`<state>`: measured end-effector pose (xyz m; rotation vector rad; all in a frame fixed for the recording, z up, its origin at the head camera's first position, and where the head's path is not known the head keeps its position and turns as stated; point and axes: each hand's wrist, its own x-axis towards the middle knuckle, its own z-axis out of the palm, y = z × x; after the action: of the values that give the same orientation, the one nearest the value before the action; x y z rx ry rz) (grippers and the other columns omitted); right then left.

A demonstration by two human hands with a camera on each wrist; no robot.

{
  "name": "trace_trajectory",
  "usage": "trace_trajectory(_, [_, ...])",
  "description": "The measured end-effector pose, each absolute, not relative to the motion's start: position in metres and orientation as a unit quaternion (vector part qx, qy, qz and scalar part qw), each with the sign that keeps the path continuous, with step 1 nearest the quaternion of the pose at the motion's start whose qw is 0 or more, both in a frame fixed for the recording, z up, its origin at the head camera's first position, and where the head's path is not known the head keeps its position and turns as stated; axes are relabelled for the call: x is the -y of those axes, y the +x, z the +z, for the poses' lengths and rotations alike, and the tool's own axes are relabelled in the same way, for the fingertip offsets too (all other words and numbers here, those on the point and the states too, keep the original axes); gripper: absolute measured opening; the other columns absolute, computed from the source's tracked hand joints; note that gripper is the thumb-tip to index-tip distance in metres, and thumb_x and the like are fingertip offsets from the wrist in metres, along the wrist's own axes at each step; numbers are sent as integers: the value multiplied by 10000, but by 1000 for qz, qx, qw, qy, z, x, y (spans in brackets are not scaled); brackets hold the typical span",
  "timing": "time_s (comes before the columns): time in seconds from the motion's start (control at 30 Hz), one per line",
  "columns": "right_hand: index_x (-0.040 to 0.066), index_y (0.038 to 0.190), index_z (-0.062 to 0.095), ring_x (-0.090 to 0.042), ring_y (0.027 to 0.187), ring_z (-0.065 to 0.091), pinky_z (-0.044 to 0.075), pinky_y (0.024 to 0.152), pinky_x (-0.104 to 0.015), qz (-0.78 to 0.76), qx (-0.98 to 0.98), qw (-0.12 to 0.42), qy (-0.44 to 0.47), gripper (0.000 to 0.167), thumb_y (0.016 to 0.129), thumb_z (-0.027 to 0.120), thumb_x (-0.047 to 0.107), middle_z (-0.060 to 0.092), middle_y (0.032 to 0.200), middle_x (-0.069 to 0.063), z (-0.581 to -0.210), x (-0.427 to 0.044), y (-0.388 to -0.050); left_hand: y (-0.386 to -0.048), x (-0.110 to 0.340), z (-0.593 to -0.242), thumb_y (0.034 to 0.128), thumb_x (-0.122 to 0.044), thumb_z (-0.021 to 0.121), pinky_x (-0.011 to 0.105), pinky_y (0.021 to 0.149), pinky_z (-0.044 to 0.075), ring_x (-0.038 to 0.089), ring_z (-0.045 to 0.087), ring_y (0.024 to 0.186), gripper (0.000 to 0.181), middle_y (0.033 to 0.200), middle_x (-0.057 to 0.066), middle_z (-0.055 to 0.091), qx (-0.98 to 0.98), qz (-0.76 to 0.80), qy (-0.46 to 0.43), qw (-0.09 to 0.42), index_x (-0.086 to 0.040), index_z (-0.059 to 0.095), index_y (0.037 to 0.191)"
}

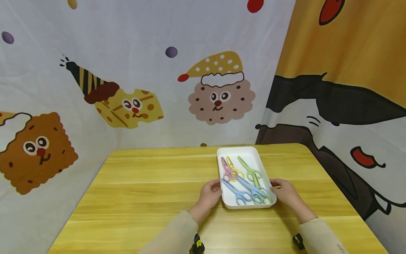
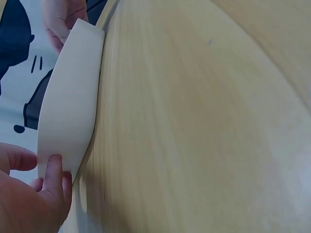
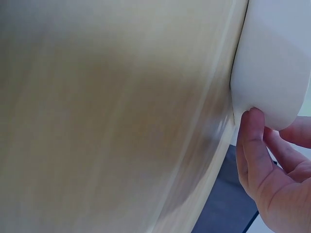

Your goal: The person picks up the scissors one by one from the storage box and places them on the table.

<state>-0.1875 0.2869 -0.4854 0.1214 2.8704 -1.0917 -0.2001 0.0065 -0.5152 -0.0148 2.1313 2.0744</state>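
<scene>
A white tray [image 1: 244,153] stands on the wooden table, turned a little, with several pairs of scissors lying in it. Pink scissors [image 1: 229,174] and yellow scissors [image 1: 234,173] are at its left, green scissors [image 1: 252,173] at its right, and blue scissors [image 1: 239,195] toward the near end. My left hand [image 1: 209,195] grips the tray's left side, and its fingers [image 2: 54,167] lie on the outer wall. On the opposite side my right hand [image 1: 285,192] holds the right wall near the near corner, with fingertips [image 3: 255,116] against the outside.
The table [image 1: 152,183] has light wood grain and a back edge close behind the tray. A printed cloth with cartoon figures [image 1: 219,102] hangs behind and at both sides. Dark straps [image 1: 198,244] show at the wrists below the sleeves.
</scene>
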Motion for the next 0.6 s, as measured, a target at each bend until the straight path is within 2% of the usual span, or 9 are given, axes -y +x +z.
trace_trajectory(0.23, [-110, 1233, 546, -436, 1055, 549, 508, 849, -497, -360, -931, 40, 41, 365, 908, 556, 55, 595, 1150, -289, -488, -280, -191, -198, 2, -512, 824, 122, 545, 337, 847, 564, 408, 584, 1071, 440, 1167, 295, 560, -702, 708, -1, 77, 155, 489, 1259])
trace_trajectory(0.6, [-102, 1230, 552, -422, 1030, 563, 525, 822, -468, -364, -930, 37, 45, 361, 905, 570, 54, 600, 1135, -280, -489, -269, -193, -199, 12, -515, 843, 95, 552, 373, 803, 577, 385, 585, 1080, 456, 1198, 276, 553, -698, 710, -14, 88, 120, 478, 1293])
